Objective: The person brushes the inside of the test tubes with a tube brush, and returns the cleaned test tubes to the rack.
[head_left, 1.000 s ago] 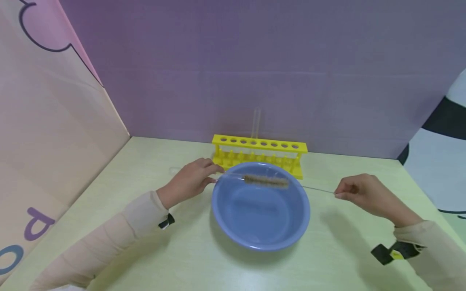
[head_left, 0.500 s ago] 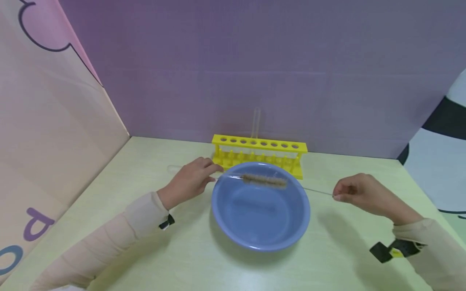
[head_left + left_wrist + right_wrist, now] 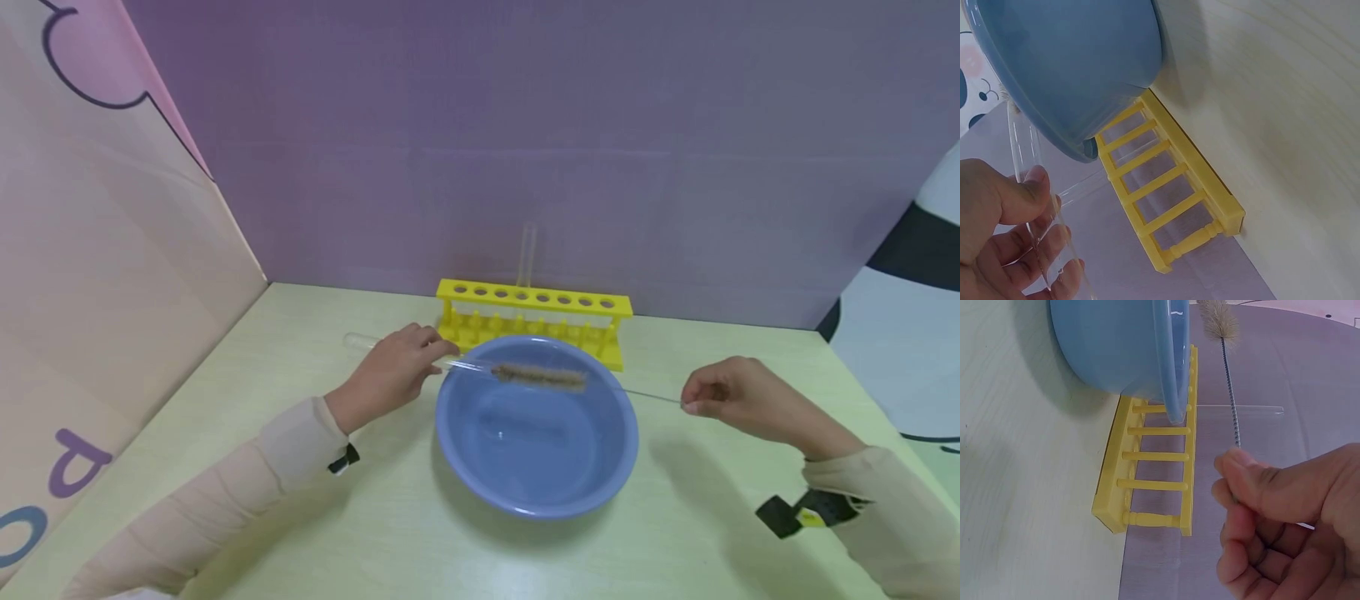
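My left hand [image 3: 397, 367] holds a clear glass test tube [image 3: 1022, 147] lying almost level, its rounded end past the hand to the left and its mouth over the blue basin. Between thumb and fingertips, my right hand [image 3: 738, 400] pinches the thin twisted wire of a test tube brush [image 3: 540, 378]. The brush's tan bristles hang above the basin [image 3: 537, 507], in line with the tube. Their left end is at the tube's mouth; whether any bristles are inside, I cannot tell. In the right wrist view, the wire [image 3: 1231, 394] runs from the fingertips up to the bristles.
Behind the basin stands a yellow test tube rack [image 3: 536, 297] with a row of holes. Another clear test tube [image 3: 527, 257] stands upright in it. A purple backdrop [image 3: 540, 150] rises behind the table [image 3: 300, 517], with a printed panel [image 3: 112, 275] on the left.
My right hand and the brush have shifted slightly left, bringing the bristles nearer my left hand. The left hand and tube have barely moved, and the basin and rack stay put.
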{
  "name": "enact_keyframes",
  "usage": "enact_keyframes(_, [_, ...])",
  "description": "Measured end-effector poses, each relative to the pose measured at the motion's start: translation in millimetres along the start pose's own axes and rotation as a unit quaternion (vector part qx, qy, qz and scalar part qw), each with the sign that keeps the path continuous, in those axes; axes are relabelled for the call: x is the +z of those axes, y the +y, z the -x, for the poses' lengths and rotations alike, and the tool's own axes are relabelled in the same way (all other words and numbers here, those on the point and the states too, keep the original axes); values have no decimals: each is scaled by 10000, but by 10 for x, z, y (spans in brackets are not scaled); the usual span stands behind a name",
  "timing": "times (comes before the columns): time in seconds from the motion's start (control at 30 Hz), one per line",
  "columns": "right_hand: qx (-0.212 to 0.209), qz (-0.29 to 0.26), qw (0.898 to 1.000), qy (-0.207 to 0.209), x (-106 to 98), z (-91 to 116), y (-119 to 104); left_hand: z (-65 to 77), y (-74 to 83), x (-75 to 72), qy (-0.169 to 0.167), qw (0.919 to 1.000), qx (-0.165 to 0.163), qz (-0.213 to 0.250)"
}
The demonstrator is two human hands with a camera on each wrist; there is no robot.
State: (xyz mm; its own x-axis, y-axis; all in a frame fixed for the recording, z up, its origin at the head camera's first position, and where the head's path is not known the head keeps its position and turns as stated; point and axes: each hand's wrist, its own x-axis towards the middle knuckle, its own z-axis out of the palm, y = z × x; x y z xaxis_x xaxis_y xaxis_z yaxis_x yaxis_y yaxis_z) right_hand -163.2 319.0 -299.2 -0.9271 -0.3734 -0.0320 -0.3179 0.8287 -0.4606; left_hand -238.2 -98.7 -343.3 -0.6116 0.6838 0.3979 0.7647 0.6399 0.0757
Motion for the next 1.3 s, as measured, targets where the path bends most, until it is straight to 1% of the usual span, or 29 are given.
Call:
enact_keyframes(0.3, [33, -158, 9998, -121, -5, -24, -5, -4, 12, 21, 220, 9997, 99, -7])
enact_keyframes(0.53, [-16, -348, 9993, -135, 11, -48, -9, -14, 33, 34, 280, 9996, 70, 54])
enact_keyframes(0.8, [48, -683, 9967, -434, 37, -86, 20, -21, 40, 43, 320, 9994, 95, 70])
enact_keyframes(0.93, [192, -761, 9952, -578, 55, -110, 8, -28, 36, 59, 372, 9992, 159, 59])
enact_keyframes(1.03, [228, -781, 9950, -585, 65, -120, -6, -34, 34, 66, 384, 9991, 175, 54])
enact_keyframes(1.3, [-36, -732, 9963, -439, 97, -139, -20, -36, 36, 62, 331, 9993, 134, 93])
